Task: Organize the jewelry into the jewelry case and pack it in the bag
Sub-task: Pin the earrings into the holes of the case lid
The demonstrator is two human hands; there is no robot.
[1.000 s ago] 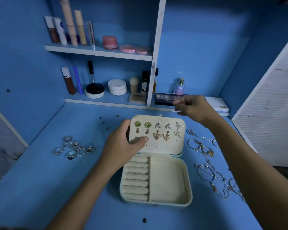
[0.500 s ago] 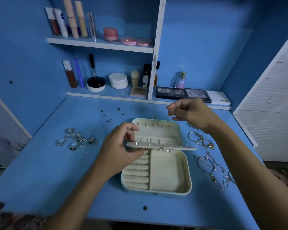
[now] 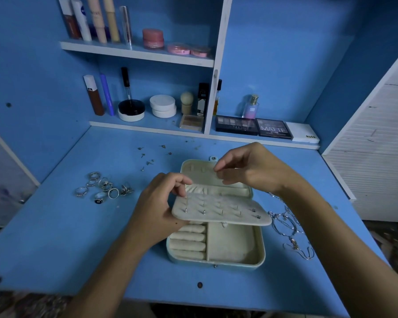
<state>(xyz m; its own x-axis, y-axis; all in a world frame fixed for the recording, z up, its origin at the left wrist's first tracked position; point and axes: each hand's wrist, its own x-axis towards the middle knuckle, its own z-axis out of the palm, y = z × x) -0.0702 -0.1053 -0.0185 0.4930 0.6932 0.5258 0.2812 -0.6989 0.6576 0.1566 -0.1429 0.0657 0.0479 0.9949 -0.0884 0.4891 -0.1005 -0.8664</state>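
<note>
my left hand (image 3: 161, 207) pinches the earring panel (image 3: 221, 211) flipped flat so posts face up for backs; right hand (image 3: 251, 171) pinches sth tiny, can't tell what. jewelry case (image 3: 216, 249) open mid-counter, rings (image 3: 104, 188) at 9 o'clock.

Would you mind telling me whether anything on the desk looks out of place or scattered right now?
Yes. Small loose earring pieces lie strewn across the desk behind the jewelry case, apart from the pile of rings on the left. On the right, the chains lie in a tangled heap.
</note>
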